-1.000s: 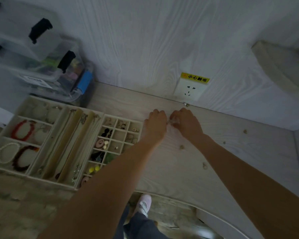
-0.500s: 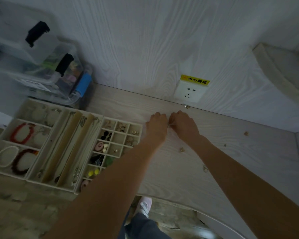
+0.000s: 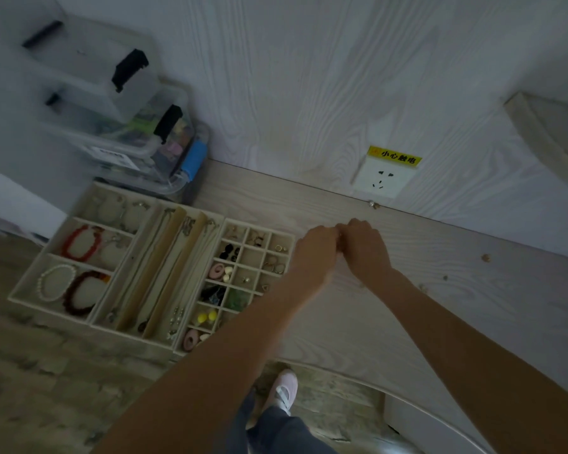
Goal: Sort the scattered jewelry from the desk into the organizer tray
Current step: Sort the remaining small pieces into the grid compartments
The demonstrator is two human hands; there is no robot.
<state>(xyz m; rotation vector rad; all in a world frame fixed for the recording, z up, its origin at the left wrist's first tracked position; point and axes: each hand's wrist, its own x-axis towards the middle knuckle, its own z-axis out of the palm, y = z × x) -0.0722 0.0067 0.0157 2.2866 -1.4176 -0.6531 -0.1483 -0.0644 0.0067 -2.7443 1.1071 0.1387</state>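
Both arms reach forward over the worktop (image 3: 325,204), hands knuckle to knuckle above the middle of it. Left hand (image 3: 315,249): fingers curled in toward the right hand. Right hand (image 3: 363,249): fingers curled the same way. A small pale glint sits where the two meet; can't tell what it is or which hand has it.

Far left: stacked clear plastic bins (image 3: 112,103) with black latches, against the wall. Organizer tray (image 3: 89,324) just in front of them, cream, fabric-looking, its near corner overhanging the worktop's front edge. Left section holds bracelets, middle has long chain slots, right is a small-cell grid with rings and earrings. Left hand is just beside the grid's right wall.

Worktop is pale woodgrain, curved front edge. Open surface right of the hands; loose small jewelry pieces (image 3: 486,257) scattered there, one stud (image 3: 373,204) at the wall seam under the white socket (image 3: 382,178).
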